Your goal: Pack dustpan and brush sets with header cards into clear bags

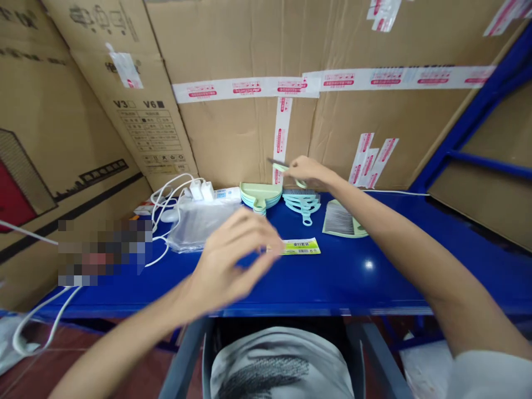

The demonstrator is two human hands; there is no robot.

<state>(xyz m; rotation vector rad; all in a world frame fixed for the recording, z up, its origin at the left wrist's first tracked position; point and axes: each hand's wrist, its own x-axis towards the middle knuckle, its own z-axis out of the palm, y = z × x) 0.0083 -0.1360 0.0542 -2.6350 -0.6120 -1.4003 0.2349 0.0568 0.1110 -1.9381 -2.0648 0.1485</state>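
Note:
Raised at the back of the table, my right hand (310,169) is closed around a small bladed tool (279,167) with a dark blade and pale green handle; its exact kind is unclear. My left hand (239,252), slightly blurred, hovers over the table's middle with bent fingers and the thumb apart. Its fingertips overlap the left end of a yellow-green printed packet (302,246); contact cannot be made out. Beyond it stand stacked small dustpans (261,194), pale green on top and light blue below. Beside them are stacked light blue bristled pieces (302,205).
A pale green brush (341,219) with dark bristles lies beneath my right forearm. Clear plastic bags (203,221) and white plugs with cables (201,190) sit at the left on the blue table (374,282). Taped cardboard (236,133) walls the back.

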